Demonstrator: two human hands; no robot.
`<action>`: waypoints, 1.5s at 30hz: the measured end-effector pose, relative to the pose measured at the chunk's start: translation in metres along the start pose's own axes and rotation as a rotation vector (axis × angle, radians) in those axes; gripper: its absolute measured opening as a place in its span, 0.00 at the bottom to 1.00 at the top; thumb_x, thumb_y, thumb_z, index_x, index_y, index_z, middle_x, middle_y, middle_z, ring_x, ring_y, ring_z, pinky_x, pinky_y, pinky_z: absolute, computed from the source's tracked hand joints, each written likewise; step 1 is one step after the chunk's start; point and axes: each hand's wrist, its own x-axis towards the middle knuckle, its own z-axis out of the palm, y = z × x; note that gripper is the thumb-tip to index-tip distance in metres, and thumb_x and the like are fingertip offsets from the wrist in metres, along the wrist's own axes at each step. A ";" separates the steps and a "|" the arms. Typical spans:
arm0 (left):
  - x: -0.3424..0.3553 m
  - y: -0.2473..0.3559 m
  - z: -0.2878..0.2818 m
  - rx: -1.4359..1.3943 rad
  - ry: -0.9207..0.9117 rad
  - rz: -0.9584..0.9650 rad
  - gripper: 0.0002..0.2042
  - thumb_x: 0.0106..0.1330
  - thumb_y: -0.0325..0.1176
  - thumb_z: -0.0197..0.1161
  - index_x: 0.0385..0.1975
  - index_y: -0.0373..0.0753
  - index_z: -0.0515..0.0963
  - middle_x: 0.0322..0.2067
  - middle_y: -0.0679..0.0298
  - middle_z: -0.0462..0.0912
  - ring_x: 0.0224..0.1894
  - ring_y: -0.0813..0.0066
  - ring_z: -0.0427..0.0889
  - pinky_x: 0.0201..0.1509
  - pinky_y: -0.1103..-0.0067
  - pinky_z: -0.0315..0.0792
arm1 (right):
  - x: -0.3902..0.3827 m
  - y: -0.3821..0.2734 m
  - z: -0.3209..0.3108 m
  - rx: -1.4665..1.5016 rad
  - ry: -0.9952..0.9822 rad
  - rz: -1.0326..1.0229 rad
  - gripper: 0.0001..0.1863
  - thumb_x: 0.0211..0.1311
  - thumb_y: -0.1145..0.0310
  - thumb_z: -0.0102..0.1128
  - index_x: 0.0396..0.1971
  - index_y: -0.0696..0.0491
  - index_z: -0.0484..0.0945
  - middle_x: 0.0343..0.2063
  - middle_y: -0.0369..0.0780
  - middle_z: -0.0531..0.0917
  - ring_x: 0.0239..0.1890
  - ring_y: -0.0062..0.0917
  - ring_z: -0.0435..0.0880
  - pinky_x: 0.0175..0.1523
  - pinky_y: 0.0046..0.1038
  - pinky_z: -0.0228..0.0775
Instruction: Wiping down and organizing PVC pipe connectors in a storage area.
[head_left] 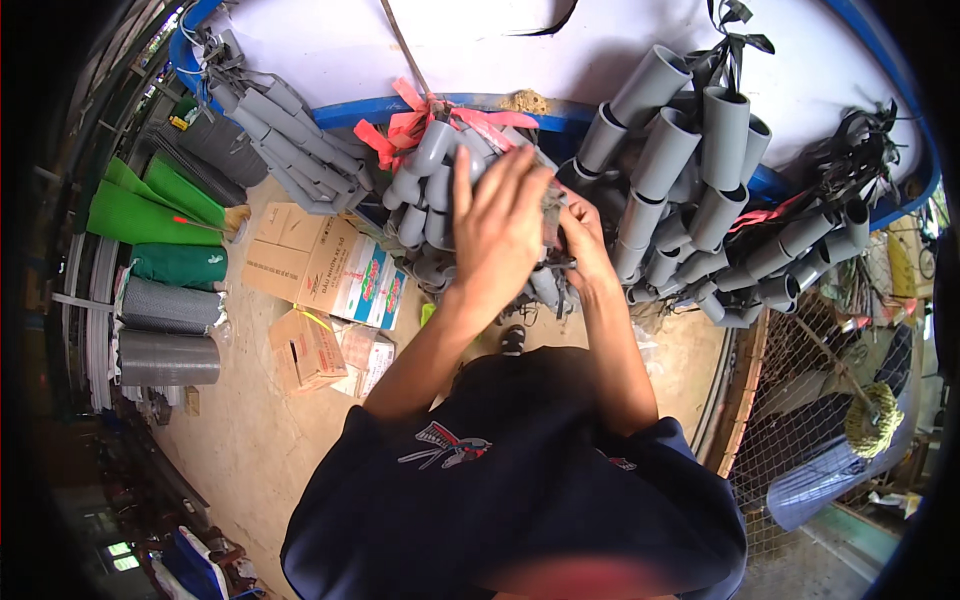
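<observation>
A thick central bundle of short grey plastic tubes [431,148] is hanging in front of the person, with bright pink plastic ribbon [405,125] spreading over its upper end. The left hand [500,215] is lying across the front of this bundle, back toward the camera, its fingers stretched nearly straight and slightly parted; whether it is gripping anything underneath, I cannot tell. The right hand [580,235] is bending its fingers and thumb in at the right side of the bundle, beside a dull grey-brown piece; its fingertips are partly hidden, so I cannot tell whether they are closing on anything.

Just right of the central bundle, a cluster of wider grey plastic pipe sections [655,160] is hanging, and farther right another cluster of grey plastic pipe fittings [800,250] is hanging under dark ties. To its left, a bunch of long grey plastic pieces [290,130] is hanging. A curved blue rim [360,110] is running behind the bundle, below a white surface [330,45]. Left of the bundle and lower down, a brown cardboard box [285,250] is sitting beside a white-and-teal carton [370,285]. Well left of it, a dark green rolled sheet [180,265] is lying. Far right of the bundle, a yellowish coiled rope [873,420] is hanging by wire netting [760,430].
</observation>
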 end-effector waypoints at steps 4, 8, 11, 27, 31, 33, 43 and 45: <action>-0.013 -0.001 -0.022 -0.264 -0.167 -0.006 0.16 0.60 0.20 0.59 0.48 0.40 0.81 0.50 0.57 0.86 0.57 0.57 0.83 0.69 0.61 0.70 | -0.006 0.003 -0.004 -0.022 -0.006 -0.030 0.13 0.70 0.66 0.65 0.48 0.57 0.83 0.28 0.28 0.83 0.25 0.07 0.74 0.31 0.12 0.65; 0.003 -0.018 -0.049 -0.152 0.001 -0.148 0.16 0.59 0.19 0.57 0.45 0.42 0.82 0.44 0.61 0.86 0.55 0.57 0.82 0.73 0.57 0.63 | -0.002 -0.004 -0.012 -0.007 0.011 0.121 0.16 0.68 0.60 0.68 0.46 0.57 0.84 0.28 0.30 0.85 0.26 0.10 0.79 0.32 0.14 0.69; -0.009 -0.003 -0.019 0.083 0.001 -0.044 0.17 0.59 0.19 0.57 0.47 0.42 0.82 0.49 0.61 0.86 0.64 0.58 0.79 0.77 0.50 0.55 | 0.002 0.009 -0.010 -0.001 0.033 0.112 0.14 0.67 0.59 0.69 0.41 0.55 0.84 0.27 0.30 0.84 0.25 0.11 0.79 0.31 0.15 0.68; -0.037 0.023 -0.006 -0.265 -0.114 0.082 0.17 0.55 0.19 0.65 0.45 0.39 0.86 0.50 0.61 0.88 0.53 0.64 0.82 0.57 0.67 0.75 | -0.010 0.022 0.009 0.114 -0.083 -0.400 0.20 0.68 0.50 0.61 0.45 0.53 0.80 0.35 0.39 0.86 0.30 0.23 0.84 0.36 0.25 0.80; -0.005 0.010 -0.034 -0.421 0.020 -0.107 0.19 0.54 0.12 0.58 0.42 0.37 0.86 0.44 0.60 0.88 0.47 0.58 0.85 0.56 0.68 0.78 | 0.009 0.010 -0.015 0.364 0.101 0.436 0.22 0.67 0.51 0.64 0.46 0.56 0.80 0.29 0.38 0.85 0.25 0.23 0.84 0.29 0.26 0.79; 0.006 0.000 -0.027 -0.395 0.116 -0.179 0.18 0.55 0.13 0.57 0.42 0.37 0.85 0.46 0.58 0.88 0.49 0.57 0.84 0.56 0.67 0.77 | 0.007 0.008 -0.017 0.343 0.021 0.367 0.21 0.69 0.51 0.61 0.46 0.56 0.80 0.23 0.38 0.84 0.23 0.24 0.83 0.27 0.26 0.78; -0.046 0.002 -0.052 -0.878 -0.316 -0.454 0.17 0.67 0.14 0.54 0.52 0.34 0.80 0.48 0.57 0.87 0.52 0.71 0.85 0.59 0.73 0.77 | 0.010 0.014 -0.015 -0.077 0.178 0.047 0.15 0.69 0.57 0.68 0.44 0.53 0.84 0.33 0.31 0.84 0.35 0.14 0.79 0.41 0.20 0.69; -0.067 -0.022 -0.060 -0.968 -0.120 -0.543 0.17 0.72 0.19 0.55 0.59 0.36 0.76 0.51 0.60 0.84 0.53 0.75 0.83 0.58 0.74 0.77 | 0.011 0.020 -0.021 -0.181 0.216 -0.036 0.19 0.69 0.57 0.69 0.50 0.57 0.83 0.38 0.36 0.86 0.42 0.19 0.82 0.50 0.23 0.72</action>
